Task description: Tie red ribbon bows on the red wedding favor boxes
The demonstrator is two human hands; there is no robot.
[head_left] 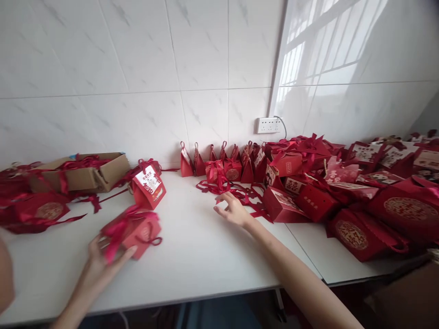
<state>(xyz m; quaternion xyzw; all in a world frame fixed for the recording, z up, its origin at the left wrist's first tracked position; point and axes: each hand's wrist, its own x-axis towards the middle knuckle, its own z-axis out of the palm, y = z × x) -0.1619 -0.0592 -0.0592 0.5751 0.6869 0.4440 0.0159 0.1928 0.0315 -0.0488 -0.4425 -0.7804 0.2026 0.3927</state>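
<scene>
On the left of the table, my left hand (106, 260) grips a red gift box (139, 234) tied with a bright pink-red ribbon, its thumb across the near side. My right hand (232, 211) hovers over the white tabletop with thumb and fingers apart. Just beyond its fingertips lie loose dark red ribbons (247, 195); whether they touch is hard to tell. Behind the held box stands a red house-shaped gift box (149, 187) with a white printed label.
Small peaked boxes (187, 162) line the wall. A large heap of red gift boxes (353, 235) covers the right side. A cardboard carton (85, 176) with red ribbons sits at the left, near another red box (44, 208). A power strip (269, 125) is on the wall.
</scene>
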